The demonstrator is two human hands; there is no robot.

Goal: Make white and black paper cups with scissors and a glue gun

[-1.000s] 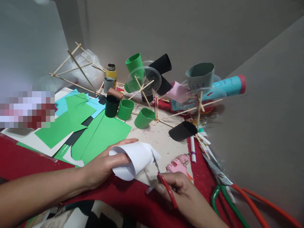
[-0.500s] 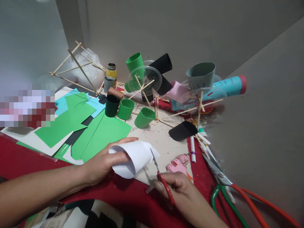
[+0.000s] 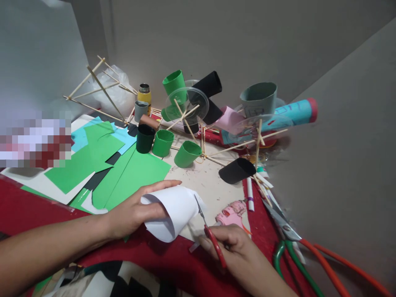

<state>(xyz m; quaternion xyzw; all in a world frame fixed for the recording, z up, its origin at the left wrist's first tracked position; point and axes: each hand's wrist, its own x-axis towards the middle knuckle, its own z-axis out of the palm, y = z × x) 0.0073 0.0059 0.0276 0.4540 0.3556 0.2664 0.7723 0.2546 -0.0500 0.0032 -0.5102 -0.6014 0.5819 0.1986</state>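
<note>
A curled sheet of white paper (image 3: 175, 210) is in my left hand (image 3: 136, 212), with the thumb inside the curl and the fingers behind it. My right hand (image 3: 230, 249) grips small scissors (image 3: 213, 243) by their red handles. The scissor blades touch the right edge of the paper, near its upper corner. Just beyond my right hand lies a pink glue gun (image 3: 230, 213). Green paper sheets (image 3: 136, 179) are spread past my left hand. Some of my left fingers are hidden by the paper.
Green cups (image 3: 187, 154) and black cups (image 3: 237, 170) stand or lie near wooden stick frames (image 3: 204, 142). Large shears (image 3: 287, 229) rest at the right. A yellow bottle (image 3: 144, 95), a grey cup (image 3: 259, 99) and a blue tube (image 3: 293, 113) are at the back by the wall.
The white paper has tilted and its lower edge has dropped slightly in my left hand. The scissors stay at its right edge, nearly in the same place.
</note>
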